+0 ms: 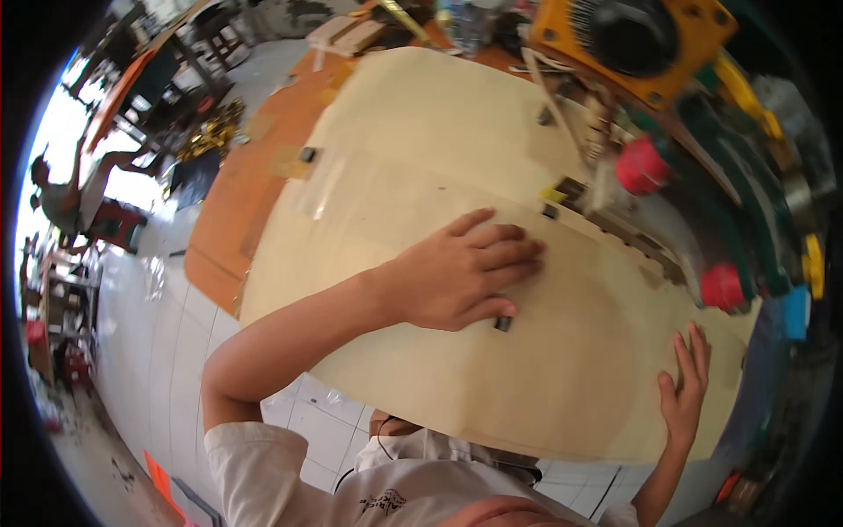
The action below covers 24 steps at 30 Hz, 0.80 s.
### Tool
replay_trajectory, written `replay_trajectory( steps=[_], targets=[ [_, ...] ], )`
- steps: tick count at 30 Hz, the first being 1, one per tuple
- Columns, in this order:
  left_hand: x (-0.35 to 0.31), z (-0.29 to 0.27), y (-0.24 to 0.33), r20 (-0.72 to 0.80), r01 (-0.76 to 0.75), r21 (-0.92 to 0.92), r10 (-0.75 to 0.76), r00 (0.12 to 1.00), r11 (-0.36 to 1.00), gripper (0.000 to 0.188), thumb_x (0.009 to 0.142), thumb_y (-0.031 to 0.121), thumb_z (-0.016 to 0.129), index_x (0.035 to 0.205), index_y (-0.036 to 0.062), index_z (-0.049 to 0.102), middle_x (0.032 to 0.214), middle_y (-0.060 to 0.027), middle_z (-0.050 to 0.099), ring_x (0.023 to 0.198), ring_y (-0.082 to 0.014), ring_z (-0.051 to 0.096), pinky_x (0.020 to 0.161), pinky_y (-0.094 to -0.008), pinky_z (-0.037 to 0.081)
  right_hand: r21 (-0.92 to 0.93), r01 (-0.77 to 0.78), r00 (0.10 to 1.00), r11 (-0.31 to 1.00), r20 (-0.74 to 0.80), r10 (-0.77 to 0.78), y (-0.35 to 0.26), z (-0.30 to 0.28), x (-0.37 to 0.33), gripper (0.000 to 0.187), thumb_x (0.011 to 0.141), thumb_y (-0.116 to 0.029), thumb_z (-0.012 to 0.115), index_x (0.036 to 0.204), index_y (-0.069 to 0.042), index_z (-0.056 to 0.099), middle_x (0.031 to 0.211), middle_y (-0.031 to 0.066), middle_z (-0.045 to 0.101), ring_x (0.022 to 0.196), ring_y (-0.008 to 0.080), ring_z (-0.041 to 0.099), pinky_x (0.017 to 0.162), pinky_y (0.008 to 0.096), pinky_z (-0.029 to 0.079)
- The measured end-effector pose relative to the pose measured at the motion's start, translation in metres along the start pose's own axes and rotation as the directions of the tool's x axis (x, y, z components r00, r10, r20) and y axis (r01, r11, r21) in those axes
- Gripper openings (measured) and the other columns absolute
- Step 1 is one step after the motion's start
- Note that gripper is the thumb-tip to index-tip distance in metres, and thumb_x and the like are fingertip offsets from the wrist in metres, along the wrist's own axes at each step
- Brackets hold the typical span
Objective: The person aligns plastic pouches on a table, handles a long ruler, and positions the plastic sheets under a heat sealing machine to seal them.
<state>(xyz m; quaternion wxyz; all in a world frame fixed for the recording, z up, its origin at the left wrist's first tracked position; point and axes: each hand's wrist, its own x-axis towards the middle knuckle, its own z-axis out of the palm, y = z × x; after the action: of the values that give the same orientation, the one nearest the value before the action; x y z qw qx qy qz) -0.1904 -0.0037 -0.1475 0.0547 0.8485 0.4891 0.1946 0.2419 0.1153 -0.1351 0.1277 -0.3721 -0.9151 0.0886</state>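
A large cream-coloured sheet (pixel 395 369) covers most of the table in front of me. Palm down over its middle, my left hand (pixel 465 277) has its fingers apart and slightly bent, the fingertips a little blurred. The thumb tip is beside a small black block (pixel 502 324), and nothing shows in the hand's grip. My right hand (pixel 685 386) rests near the sheet's right edge with fingers stretched out, holding nothing visible. Another small black block (pixel 550 211) sits beyond my left fingertips, by a brown strip (pixel 632 237) with notches. A third black block (pixel 307 155) lies at the sheet's far left.
At the right stands a green machine with an orange housing (pixel 628 44) and red round parts (pixel 644 165). The orange-brown table edge (pixel 219 233) shows at left. Wooden pieces (pixel 347 35) lie at the back. Across the tiled floor, a person (pixel 79 193) sits on a stool.
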Motion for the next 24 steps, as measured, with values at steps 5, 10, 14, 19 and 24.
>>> replay_trajectory(
  steps=[5,10,14,19,24],
  targets=[
    [-0.003,0.009,0.001,-0.035,0.009,-0.006,-0.009,0.999,1.000,0.052,0.097,0.043,0.048,0.135,0.0076,0.051,0.146,-0.0097,0.044,0.134,-0.0286,0.040,0.113,-0.0557,0.027,-0.031,-0.045,0.999,0.999,0.014,0.045,-0.002,0.000,-0.007,0.065,0.094,-0.053,0.050,0.137,-0.004,0.054,0.150,0.0192,0.039,0.141,0.0403,0.031,0.115,0.0583,0.014],
    [-0.005,0.012,0.002,-0.045,-0.018,0.034,0.020,0.999,0.999,0.054,0.097,0.045,0.048,0.137,0.0088,0.051,0.147,-0.0081,0.042,0.134,-0.0292,0.039,0.113,-0.0575,0.026,-0.012,-0.035,0.999,0.999,0.001,0.035,0.001,0.002,-0.009,0.065,0.095,-0.053,0.050,0.136,-0.003,0.053,0.150,0.0192,0.039,0.141,0.0395,0.032,0.115,0.0576,0.014],
    [0.001,0.006,0.003,0.016,0.024,0.052,-0.025,1.000,0.998,0.053,0.097,0.046,0.045,0.139,0.0149,0.049,0.149,-0.0071,0.041,0.137,-0.0293,0.037,0.113,-0.0574,0.025,-0.012,-0.067,0.998,0.998,-0.001,0.067,-0.001,-0.002,-0.006,0.062,0.094,-0.049,0.055,0.135,-0.003,0.054,0.150,0.0184,0.040,0.141,0.0388,0.032,0.116,0.0560,0.015],
    [0.003,0.002,0.003,0.063,0.035,0.106,-0.042,0.997,0.994,0.050,0.099,0.049,0.041,0.138,0.0190,0.051,0.148,-0.0076,0.042,0.136,-0.0313,0.038,0.114,-0.0578,0.024,-0.033,-0.034,0.999,0.999,0.027,0.035,0.001,-0.004,0.005,0.063,0.093,-0.049,0.056,0.135,-0.002,0.054,0.150,0.0170,0.039,0.141,0.0393,0.032,0.117,0.0557,0.014],
    [0.009,0.001,0.008,0.083,0.042,0.111,-0.051,0.995,0.993,0.048,0.100,0.049,0.038,0.134,0.0187,0.055,0.148,-0.0083,0.043,0.136,-0.0335,0.039,0.114,-0.0588,0.024,-0.069,-0.030,0.991,0.997,0.125,0.039,0.005,-0.017,-0.003,0.066,0.094,-0.049,0.053,0.142,-0.005,0.045,0.153,0.0164,0.035,0.142,0.0394,0.029,0.116,0.0567,0.014]
  ],
)
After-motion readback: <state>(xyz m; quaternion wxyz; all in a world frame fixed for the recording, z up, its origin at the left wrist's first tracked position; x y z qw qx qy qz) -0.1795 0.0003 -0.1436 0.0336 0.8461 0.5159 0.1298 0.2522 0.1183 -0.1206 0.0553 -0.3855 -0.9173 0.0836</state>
